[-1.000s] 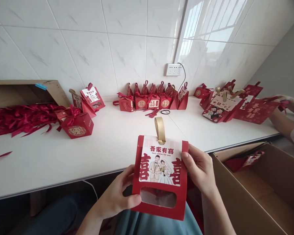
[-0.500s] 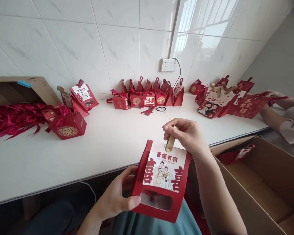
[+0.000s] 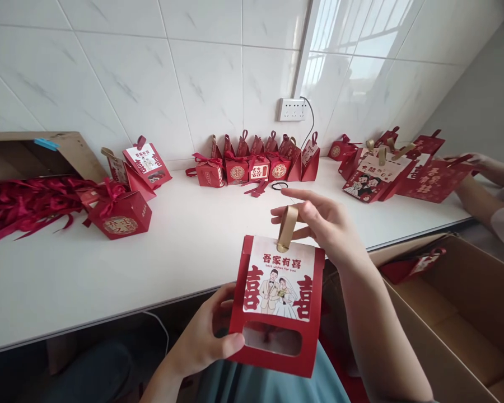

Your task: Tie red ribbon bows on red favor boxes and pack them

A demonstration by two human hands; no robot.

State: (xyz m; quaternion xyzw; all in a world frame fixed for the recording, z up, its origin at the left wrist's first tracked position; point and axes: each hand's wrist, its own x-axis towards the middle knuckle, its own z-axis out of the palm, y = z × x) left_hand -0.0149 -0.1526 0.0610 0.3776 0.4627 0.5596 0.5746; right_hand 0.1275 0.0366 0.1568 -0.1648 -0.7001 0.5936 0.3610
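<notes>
A red gift box (image 3: 277, 350) with a white card of a bride and groom on its face and a clear window below tilts above my lap. My left hand (image 3: 208, 333) grips its left side, thumb on the front and the other fingers partly hidden behind. From the top of the box stands a gold ribbon loop (image 3: 288, 228). My right hand (image 3: 319, 224) is just behind and beside that loop, its fingers stretched out and apart. Whether a fingertip touches the ribbon I cannot tell.
Several red gift boxes (image 3: 237, 169) line the wall on the white table (image 3: 185, 252). More boxes (image 3: 120, 218) and red ribbons (image 3: 33, 204) lie left. A black ring (image 3: 279, 186) is mid-table. A cardboard box (image 3: 453, 330) stands right; another person's hand (image 3: 483, 165) touches a red bag (image 3: 439, 178).
My right hand has let go of the gold ribbon loop and its fingers have spread. The gift box has turned slightly more upright in my left hand.
</notes>
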